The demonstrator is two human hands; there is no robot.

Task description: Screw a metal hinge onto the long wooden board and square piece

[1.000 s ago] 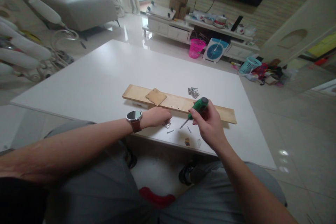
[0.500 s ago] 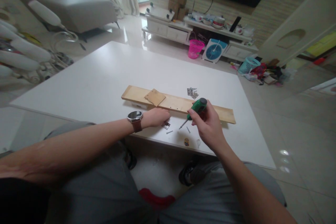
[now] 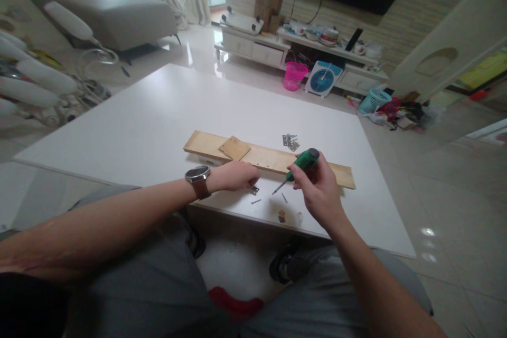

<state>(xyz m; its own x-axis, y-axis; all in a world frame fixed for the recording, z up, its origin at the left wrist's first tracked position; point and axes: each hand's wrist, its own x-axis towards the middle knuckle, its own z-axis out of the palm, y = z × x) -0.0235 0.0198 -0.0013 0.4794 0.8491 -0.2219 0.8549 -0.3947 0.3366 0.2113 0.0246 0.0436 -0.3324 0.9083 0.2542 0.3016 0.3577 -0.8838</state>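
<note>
We see a white tabletop (image 3: pixel 158 116) spread before us, and across it a long wooden plank (image 3: pixel 277 159), its near side by our hands. Our right hand (image 3: pixel 322 195) is clamped on a green-handled screwdriver (image 3: pixel 303 165), the shaft slanting down and leftward. Our left hand (image 3: pixel 236 175) is curled just in front of the plank. On the plank lies a wooden square (image 3: pixel 234 148), turned cornerwise. Beyond the plank we find a cluster of metal plates (image 3: pixel 291 141). A small metal plate (image 3: pixel 255 190) pokes out at our left fingertips; whether they grip it we cannot tell. Nearer us lie a yellow figure (image 3: pixel 281 216) and two screws (image 3: pixel 256 202), well apart.
</note>
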